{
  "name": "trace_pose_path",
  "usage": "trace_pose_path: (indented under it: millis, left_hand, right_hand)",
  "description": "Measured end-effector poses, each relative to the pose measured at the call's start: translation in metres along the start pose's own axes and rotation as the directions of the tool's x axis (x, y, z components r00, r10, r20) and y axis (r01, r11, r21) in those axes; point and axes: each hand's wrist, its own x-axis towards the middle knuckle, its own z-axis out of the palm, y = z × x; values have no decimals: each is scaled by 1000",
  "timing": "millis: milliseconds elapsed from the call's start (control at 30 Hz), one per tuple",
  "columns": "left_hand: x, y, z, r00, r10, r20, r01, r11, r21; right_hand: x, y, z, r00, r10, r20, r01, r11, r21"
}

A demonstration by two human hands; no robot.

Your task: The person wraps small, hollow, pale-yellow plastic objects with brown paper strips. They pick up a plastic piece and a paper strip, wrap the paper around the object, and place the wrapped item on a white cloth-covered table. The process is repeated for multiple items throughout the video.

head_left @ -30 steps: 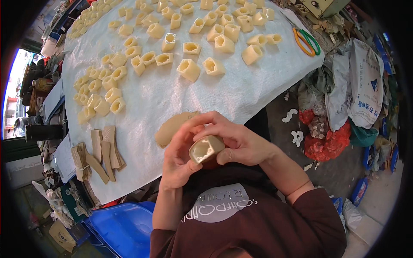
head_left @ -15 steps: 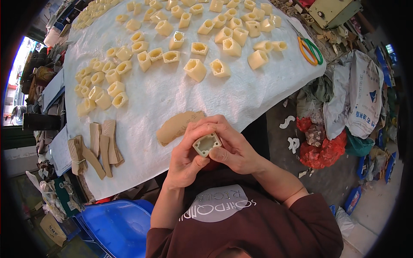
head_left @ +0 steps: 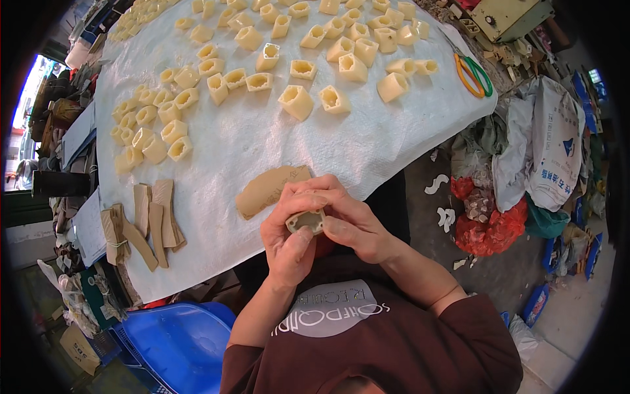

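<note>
A red mesh bag [head_left: 493,230] bulges on the right; what fills it is too blurred to tell. Just above it, a clear bag [head_left: 480,205] holds small brownish bits, and a white sack [head_left: 556,148] slumps beside them, its contents hidden. At lower left lies a blue tub-like thing [head_left: 177,345]. Cream pieces [head_left: 295,103], many with hollow mouths in view, are spread over the white sheet [head_left: 223,148].

The held piece [head_left: 306,223] is between the two hands, in front of the shirt, with its hollow facing the camera. The left hand [head_left: 285,253] curls round its left side, thumb at the mouth; the right hand [head_left: 357,230] closes on its right side. Just beyond lies a brown sheet [head_left: 270,190].
</note>
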Motion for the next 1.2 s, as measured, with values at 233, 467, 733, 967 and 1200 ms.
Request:
trace_pose_path:
  millis: [233,467,733,967,1200]
  left_hand:
    - [-4,-11,3,993,114,-14,-114,993,35]
    - [-3,2,1,990,-139,-33,125,952,-280]
    - [-2,-3,-2,997,-73,-39,67,986,-150]
    - [0,10,2,903,-408,-135,332,861,-385]
    - [-8,9,-1,971,-237,28,236,934,-268]
  right_hand:
    - [-3,20,2,983,-180,-38,169,964,-205]
    - [-3,13,-10,996,-88,-12,84,979,-185]
    - [-5,14,-9,980,-197,31,186,848,-496]
    - [-10,19,-5,982,-172,-81,116,882,-457]
    - [-6,24,0,929,-370,-18,282,738,-613]
